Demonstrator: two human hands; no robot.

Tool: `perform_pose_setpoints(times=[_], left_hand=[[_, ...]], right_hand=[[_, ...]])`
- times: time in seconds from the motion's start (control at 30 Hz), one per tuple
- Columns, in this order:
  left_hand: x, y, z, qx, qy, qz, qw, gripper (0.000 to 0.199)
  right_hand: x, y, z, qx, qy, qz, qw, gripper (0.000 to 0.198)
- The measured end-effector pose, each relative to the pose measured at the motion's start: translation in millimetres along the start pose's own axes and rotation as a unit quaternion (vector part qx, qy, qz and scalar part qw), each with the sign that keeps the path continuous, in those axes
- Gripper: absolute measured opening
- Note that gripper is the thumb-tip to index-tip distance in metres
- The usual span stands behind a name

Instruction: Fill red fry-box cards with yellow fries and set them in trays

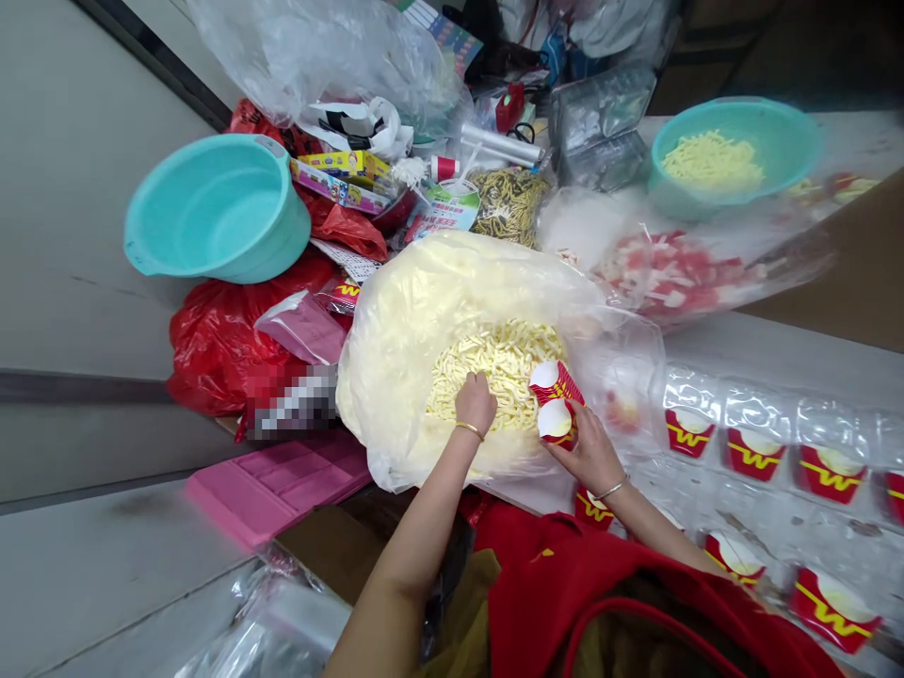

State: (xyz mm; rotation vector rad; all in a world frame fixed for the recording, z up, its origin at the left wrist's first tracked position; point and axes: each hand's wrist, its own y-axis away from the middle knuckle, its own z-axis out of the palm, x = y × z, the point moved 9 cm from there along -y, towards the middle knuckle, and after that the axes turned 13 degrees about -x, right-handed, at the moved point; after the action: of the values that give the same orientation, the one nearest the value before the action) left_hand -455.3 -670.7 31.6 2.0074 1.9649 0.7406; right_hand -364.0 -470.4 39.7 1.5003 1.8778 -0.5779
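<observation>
A large clear plastic bag (410, 292) lies open in front of me, filled with pale yellow pieces shaped like French fries (519, 348). My left hand (476, 405) is down at the pile, its fingers curled closed; whatever they hold is hidden. My right hand (589, 452), at the bag's right side, grips small red-and-white fry cartons with yellow lines. The nearer fry carton (556, 424) tilts with its white opening towards me. Just beyond it, apparently in the same grip, is a stack of fry cartons (555, 379).
Clear plastic trays holding red fry cartons (759, 455) spread to the right. A turquoise basin (212, 207) stands at left; another basin (734, 179) with yellow pieces is back right. A bag of red-and-white pieces (678, 268) lies nearer. A pink tray (282, 480) sits at left front.
</observation>
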Motion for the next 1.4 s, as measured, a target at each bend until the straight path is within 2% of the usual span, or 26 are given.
perform_pose_setpoints(times=[0.1, 0.17, 0.23, 0.3, 0.37, 0.4, 0.5, 0.6, 0.77, 0.83, 0.9, 1.03, 1.1, 1.17, 1.23, 1.3, 1.4], left_hand=[[-5, -12, 4, -0.003, 0.055, 0.014, 0.998, 0.021], [-12, -12, -1, 0.017, 0.169, 0.035, 0.985, 0.007], [-25, -9, -5, 0.021, 0.344, 0.042, 0.938, 0.004], [-35, -3, -3, -0.005, 0.512, 0.038, 0.858, 0.015], [-35, 5, 1, -0.050, 0.617, 0.039, 0.784, 0.025], [-33, 10, 1, -0.073, 0.648, 0.041, 0.757, 0.028], [-25, 22, 0, -0.127, 0.698, 0.045, 0.703, 0.029], [-15, 31, -5, -0.145, 0.718, 0.048, 0.679, 0.029], [-1, 35, -10, -0.131, 0.706, 0.065, 0.694, 0.033], [4, 36, -8, -0.128, 0.684, 0.081, 0.714, 0.032], [9, 37, -7, -0.127, 0.628, 0.103, 0.761, 0.027], [24, 46, -20, -0.097, 0.409, 0.167, 0.892, 0.007], [32, 50, -26, -0.090, 0.314, 0.188, 0.926, 0.005], [37, 52, -28, -0.097, 0.290, 0.192, 0.932, 0.011], [38, 52, -27, -0.095, 0.313, 0.179, 0.928, 0.016], [40, 52, -26, -0.073, 0.308, 0.166, 0.934, 0.014], [54, 58, -24, -0.031, 0.232, 0.185, 0.955, 0.010]], right_hand=[[-2, -1, 3, -0.005, -0.009, -0.001, 1.000, 0.075], [-2, -1, 4, -0.008, -0.011, 0.002, 1.000, 0.075], [-2, -2, 4, -0.008, -0.011, 0.008, 1.000, 0.076], [-3, -5, 4, -0.010, -0.011, 0.008, 1.000, 0.076], [-6, -11, 5, -0.018, -0.011, 0.001, 1.000, 0.075], [-8, -15, 7, -0.022, -0.011, -0.002, 1.000, 0.075], [-14, -26, 10, -0.030, -0.004, -0.008, 0.999, 0.075], [-24, -33, 14, -0.043, 0.002, -0.022, 0.999, 0.071], [-52, -33, 29, -0.081, -0.026, -0.049, 0.995, 0.069], [-57, -33, 31, -0.074, -0.046, -0.036, 0.996, 0.073], [-56, -34, 27, -0.054, -0.055, -0.016, 0.997, 0.076], [-57, -37, 19, -0.045, -0.031, -0.029, 0.998, 0.072], [-58, -37, 16, -0.048, -0.013, -0.044, 0.998, 0.070], [-57, -37, 13, -0.044, 0.002, -0.050, 0.998, 0.069], [-55, -36, 11, -0.040, 0.010, -0.053, 0.998, 0.070], [-55, -35, 11, -0.038, 0.013, -0.061, 0.997, 0.070], [-57, -32, 14, -0.037, 0.015, -0.086, 0.995, 0.066]])
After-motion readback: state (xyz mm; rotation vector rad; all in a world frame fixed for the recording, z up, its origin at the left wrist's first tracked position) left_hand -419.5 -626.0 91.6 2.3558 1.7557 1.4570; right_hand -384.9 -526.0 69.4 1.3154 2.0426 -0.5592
